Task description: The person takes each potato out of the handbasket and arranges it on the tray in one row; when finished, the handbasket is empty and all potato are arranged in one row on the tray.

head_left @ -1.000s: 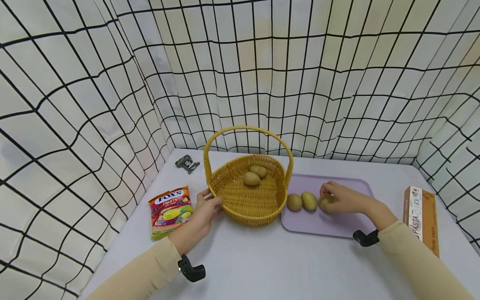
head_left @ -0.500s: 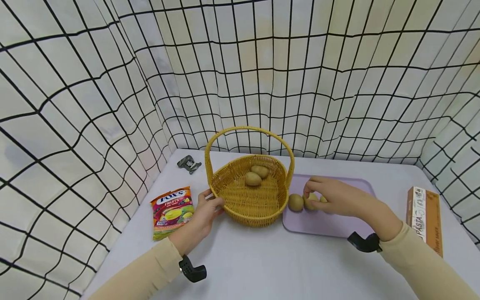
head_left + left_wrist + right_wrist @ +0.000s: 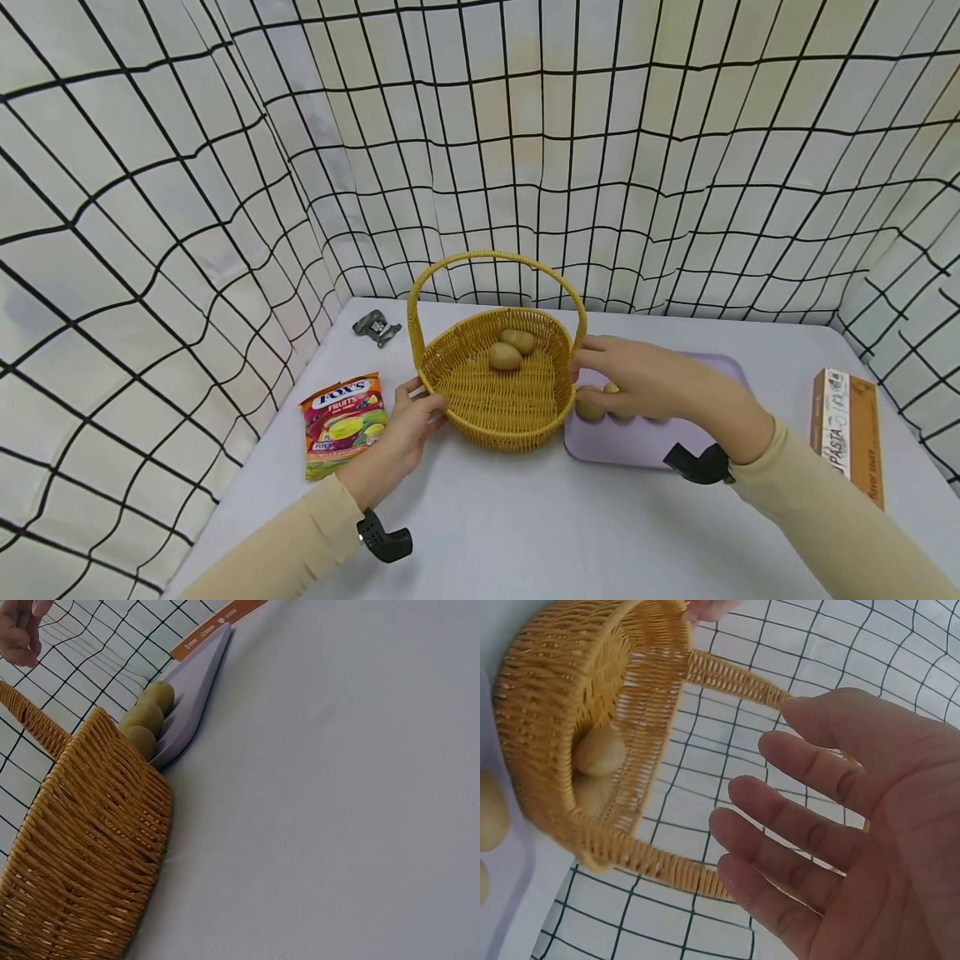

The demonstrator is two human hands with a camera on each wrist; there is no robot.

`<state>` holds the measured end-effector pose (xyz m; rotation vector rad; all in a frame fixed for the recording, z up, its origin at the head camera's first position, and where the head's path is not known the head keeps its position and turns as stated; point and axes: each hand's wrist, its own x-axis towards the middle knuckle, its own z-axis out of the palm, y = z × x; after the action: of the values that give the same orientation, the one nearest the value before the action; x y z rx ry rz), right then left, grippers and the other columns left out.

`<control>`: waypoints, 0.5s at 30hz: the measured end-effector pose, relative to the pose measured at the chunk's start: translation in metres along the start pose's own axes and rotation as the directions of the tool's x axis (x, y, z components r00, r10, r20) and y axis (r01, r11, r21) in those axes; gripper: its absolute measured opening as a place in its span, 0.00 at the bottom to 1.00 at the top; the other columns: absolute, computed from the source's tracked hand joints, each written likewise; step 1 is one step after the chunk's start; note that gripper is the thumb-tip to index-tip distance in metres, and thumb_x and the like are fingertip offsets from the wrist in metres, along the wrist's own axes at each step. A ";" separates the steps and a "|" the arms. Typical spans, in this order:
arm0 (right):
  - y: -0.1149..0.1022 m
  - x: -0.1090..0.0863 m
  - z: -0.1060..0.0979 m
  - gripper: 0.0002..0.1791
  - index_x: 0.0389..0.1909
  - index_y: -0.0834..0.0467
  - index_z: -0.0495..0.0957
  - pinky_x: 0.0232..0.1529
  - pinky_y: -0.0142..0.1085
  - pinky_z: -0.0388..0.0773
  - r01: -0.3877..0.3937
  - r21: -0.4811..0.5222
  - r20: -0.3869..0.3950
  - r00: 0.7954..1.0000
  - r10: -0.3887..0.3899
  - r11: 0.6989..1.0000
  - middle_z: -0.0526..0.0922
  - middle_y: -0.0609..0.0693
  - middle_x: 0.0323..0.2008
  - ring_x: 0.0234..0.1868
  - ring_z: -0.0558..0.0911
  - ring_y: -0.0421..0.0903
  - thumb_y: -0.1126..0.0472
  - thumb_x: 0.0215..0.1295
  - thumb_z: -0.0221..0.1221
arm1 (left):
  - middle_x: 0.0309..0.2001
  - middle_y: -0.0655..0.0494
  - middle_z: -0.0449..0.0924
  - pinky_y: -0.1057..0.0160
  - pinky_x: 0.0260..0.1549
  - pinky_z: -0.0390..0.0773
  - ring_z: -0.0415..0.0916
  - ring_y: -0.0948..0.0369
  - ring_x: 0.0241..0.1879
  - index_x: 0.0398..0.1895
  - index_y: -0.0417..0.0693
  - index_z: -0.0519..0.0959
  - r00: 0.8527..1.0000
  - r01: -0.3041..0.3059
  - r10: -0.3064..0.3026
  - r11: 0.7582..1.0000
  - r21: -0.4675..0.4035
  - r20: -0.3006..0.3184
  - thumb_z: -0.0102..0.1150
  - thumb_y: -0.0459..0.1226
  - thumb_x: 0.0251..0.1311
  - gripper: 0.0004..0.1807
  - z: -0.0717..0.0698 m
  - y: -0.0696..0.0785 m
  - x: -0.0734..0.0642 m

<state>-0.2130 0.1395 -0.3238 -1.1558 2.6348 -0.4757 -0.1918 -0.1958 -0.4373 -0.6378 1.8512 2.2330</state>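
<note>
A yellow wicker basket with a tall arched handle stands mid-table, two potatoes lying inside it. My left hand grips its left rim, thumb at the near side. On a lilac tray right of the basket lie three potatoes in a row, partly covered by my right hand in the head view. That hand hovers above the tray's left part, fingertips overlapping the basket's right side. In the right wrist view its fingers are spread and loosely bent, holding nothing.
An orange and white pasta box lies at the table's right. On the left are a candy bag and a small dark patterned object behind it. Black netting over white cloth encloses the back and sides.
My right hand has risen from the potatoes on the tray and moved left toward the basket's right side, letting go of the potato it touched. The left hand and basket have stayed put.
</note>
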 end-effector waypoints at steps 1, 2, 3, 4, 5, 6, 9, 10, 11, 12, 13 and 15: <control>-0.002 0.002 -0.001 0.11 0.53 0.41 0.77 0.23 0.31 0.80 -0.001 0.001 0.005 1.000 0.001 1.000 0.74 0.42 0.57 0.26 0.79 0.34 0.55 0.73 0.59 | 0.78 0.35 0.49 0.48 0.75 0.65 0.62 0.44 0.72 0.82 0.45 0.38 1.000 0.002 -0.002 1.000 0.001 0.000 0.51 0.26 0.64 0.48 0.000 0.000 0.000; -0.005 0.004 -0.001 0.11 0.53 0.41 0.77 0.26 0.32 0.81 0.007 -0.011 0.000 1.000 -0.007 1.000 0.74 0.41 0.56 0.27 0.80 0.34 0.54 0.73 0.60 | 0.78 0.35 0.49 0.48 0.75 0.65 0.62 0.44 0.73 0.82 0.45 0.38 1.000 0.005 -0.005 1.000 0.001 0.000 0.51 0.26 0.64 0.48 0.000 0.000 0.000; -0.007 0.007 -0.001 0.11 0.53 0.40 0.77 0.30 0.32 0.81 0.021 -0.028 -0.008 1.000 -0.021 0.999 0.75 0.40 0.55 0.30 0.80 0.34 0.53 0.73 0.60 | 0.78 0.35 0.49 0.48 0.75 0.65 0.62 0.44 0.73 0.82 0.45 0.38 1.000 0.007 -0.007 1.000 0.001 0.001 0.52 0.26 0.64 0.48 0.000 0.000 -0.001; -0.009 0.010 -0.002 0.10 0.52 0.40 0.77 0.34 0.33 0.82 0.036 -0.048 -0.020 0.999 -0.037 0.998 0.75 0.38 0.54 0.33 0.80 0.34 0.52 0.73 0.60 | 0.78 0.35 0.49 0.48 0.75 0.65 0.62 0.44 0.73 0.82 0.46 0.38 1.000 0.009 -0.009 1.000 -0.001 0.001 0.52 0.26 0.64 0.48 0.000 0.000 -0.001; -0.011 0.012 -0.002 0.10 0.51 0.40 0.77 0.38 0.34 0.82 0.058 -0.073 -0.036 0.997 -0.061 0.996 0.76 0.38 0.52 0.37 0.80 0.34 0.52 0.72 0.61 | 0.78 0.35 0.49 0.48 0.75 0.65 0.62 0.44 0.73 0.82 0.46 0.38 1.000 0.011 -0.011 1.000 -0.001 0.001 0.52 0.26 0.65 0.48 0.000 -0.001 -0.001; -0.012 0.015 -0.003 0.10 0.51 0.41 0.78 0.42 0.35 0.82 0.082 -0.093 -0.051 0.995 -0.087 0.992 0.76 0.38 0.52 0.40 0.79 0.35 0.52 0.72 0.62 | 0.79 0.35 0.49 0.48 0.75 0.64 0.62 0.44 0.73 0.82 0.46 0.38 1.000 0.012 -0.012 1.000 -0.002 0.002 0.52 0.26 0.65 0.48 0.000 -0.001 -0.001; -0.017 0.025 -0.006 0.10 0.50 0.43 0.79 0.48 0.37 0.82 0.144 -0.129 -0.082 0.985 -0.155 0.981 0.78 0.39 0.51 0.44 0.78 0.38 0.53 0.71 0.63 | 0.79 0.35 0.49 0.47 0.75 0.64 0.61 0.44 0.74 0.82 0.46 0.37 1.000 0.012 -0.012 1.000 -0.004 0.007 0.52 0.26 0.65 0.48 0.000 -0.001 -0.001; -0.019 0.028 -0.007 0.10 0.50 0.44 0.79 0.49 0.38 0.82 0.156 -0.129 -0.084 0.982 -0.167 0.979 0.78 0.40 0.51 0.44 0.78 0.38 0.54 0.71 0.62 | 0.78 0.35 0.49 0.48 0.75 0.64 0.61 0.44 0.74 0.82 0.46 0.37 1.000 0.011 -0.011 1.000 -0.004 0.008 0.52 0.26 0.65 0.48 0.000 -0.001 -0.001; -0.021 0.032 -0.008 0.10 0.51 0.45 0.79 0.49 0.38 0.82 0.165 -0.124 -0.082 0.981 -0.176 0.978 0.78 0.40 0.51 0.43 0.79 0.39 0.54 0.71 0.62 | 0.78 0.35 0.49 0.48 0.75 0.64 0.61 0.44 0.74 0.82 0.46 0.37 1.000 0.009 -0.009 1.000 -0.003 0.011 0.52 0.26 0.65 0.48 0.001 0.000 -0.001; -0.022 0.035 -0.009 0.10 0.51 0.45 0.79 0.49 0.38 0.82 0.174 -0.118 -0.077 0.980 -0.183 0.978 0.78 0.41 0.51 0.42 0.79 0.39 0.54 0.72 0.61 | 0.78 0.35 0.49 0.48 0.75 0.64 0.61 0.44 0.74 0.82 0.46 0.37 1.000 0.008 -0.008 1.000 -0.004 0.013 0.52 0.26 0.65 0.48 0.000 0.000 -0.001; -0.023 0.039 -0.010 0.10 0.52 0.46 0.79 0.49 0.38 0.82 0.179 -0.110 -0.072 0.980 -0.187 0.978 0.78 0.42 0.51 0.42 0.78 0.40 0.54 0.72 0.61 | 0.78 0.36 0.50 0.48 0.75 0.64 0.61 0.44 0.73 0.82 0.46 0.37 1.000 0.008 -0.008 1.000 -0.004 0.013 0.52 0.26 0.65 0.48 0.000 -0.001 -0.001; -0.025 0.046 -0.011 0.11 0.53 0.46 0.79 0.50 0.37 0.81 0.176 -0.094 -0.059 0.982 -0.182 0.980 0.77 0.42 0.51 0.43 0.78 0.40 0.53 0.74 0.60 | 0.78 0.36 0.50 0.48 0.75 0.64 0.61 0.45 0.73 0.82 0.46 0.37 1.000 0.004 -0.004 1.000 -0.007 0.016 0.51 0.26 0.65 0.48 0.000 0.000 0.000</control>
<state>-0.2301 0.0918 -0.3071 -1.4375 2.6448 -0.4405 -0.1916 -0.1960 -0.4377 -0.6231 1.8338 2.2362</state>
